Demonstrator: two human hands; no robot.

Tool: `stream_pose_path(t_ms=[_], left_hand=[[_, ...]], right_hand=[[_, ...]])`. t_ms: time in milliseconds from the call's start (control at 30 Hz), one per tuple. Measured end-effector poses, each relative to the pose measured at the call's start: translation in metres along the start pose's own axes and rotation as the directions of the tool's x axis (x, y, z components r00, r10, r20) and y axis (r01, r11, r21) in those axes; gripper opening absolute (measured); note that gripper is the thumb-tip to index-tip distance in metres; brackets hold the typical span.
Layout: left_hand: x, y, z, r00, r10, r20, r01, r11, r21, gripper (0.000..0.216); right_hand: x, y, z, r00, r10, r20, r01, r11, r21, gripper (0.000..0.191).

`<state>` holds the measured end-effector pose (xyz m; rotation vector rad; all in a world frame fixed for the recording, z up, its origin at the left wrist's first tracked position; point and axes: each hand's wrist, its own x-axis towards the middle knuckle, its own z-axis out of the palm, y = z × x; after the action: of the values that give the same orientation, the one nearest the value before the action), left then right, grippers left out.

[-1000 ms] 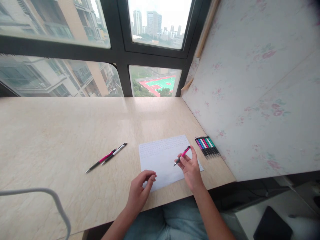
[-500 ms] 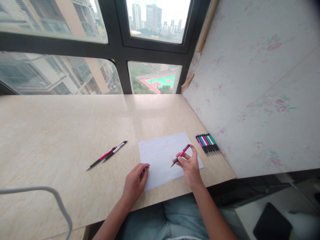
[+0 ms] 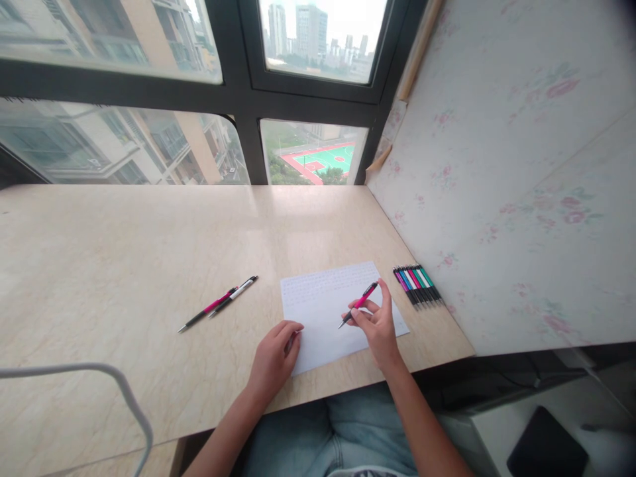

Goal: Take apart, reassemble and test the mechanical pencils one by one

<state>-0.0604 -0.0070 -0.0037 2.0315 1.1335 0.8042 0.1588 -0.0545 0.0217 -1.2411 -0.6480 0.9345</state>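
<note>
Between the fingertips of my right hand (image 3: 376, 323) is a pink pen (image 3: 362, 299) with a black grip, its tip slanting down to the left over the paper. Whether the tip touches the sheet, I cannot tell. The white sheet of paper (image 3: 318, 331) has lines of handwriting across its upper part. My left hand (image 3: 276, 351) rests on the sheet's left edge, fingers bent and the thumb a little apart from them, with nothing seen between. Left of the paper lie another pink pen (image 3: 211, 307) and a white-and-black pen (image 3: 241, 292), side by side.
A row of several coloured pens (image 3: 416, 285) lies right of the paper, beside the flowered wall (image 3: 517, 199). A grey cable or tube (image 3: 119, 381) curves over the table's (image 3: 124, 265) near left corner. Windows stand along the far edge.
The camera view has shifted slightly, so the tabletop items appear a little further right. Both hands keep nearly the same pose; the pen remains in my right hand.
</note>
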Motion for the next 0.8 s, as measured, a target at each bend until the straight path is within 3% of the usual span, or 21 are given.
stream_pose_path(t_ms=[267, 800], left_hand=[[-0.0006, -0.0039, 0.0006, 0.997, 0.058, 0.056, -0.064, 0.992, 0.109, 0.015], [0.0004, -0.0057, -0.0003, 0.995, 0.092, 0.032, -0.096, 0.986, 0.133, 0.016]], right_hand=[[0.0016, 0.0022, -0.0039, 1.0, -0.016, 0.006, 0.016, 1.0, 0.001, 0.086], [0.0033, 0.0038, -0.0044, 0.998, -0.055, 0.021, 0.055, 0.998, -0.012, 0.085]])
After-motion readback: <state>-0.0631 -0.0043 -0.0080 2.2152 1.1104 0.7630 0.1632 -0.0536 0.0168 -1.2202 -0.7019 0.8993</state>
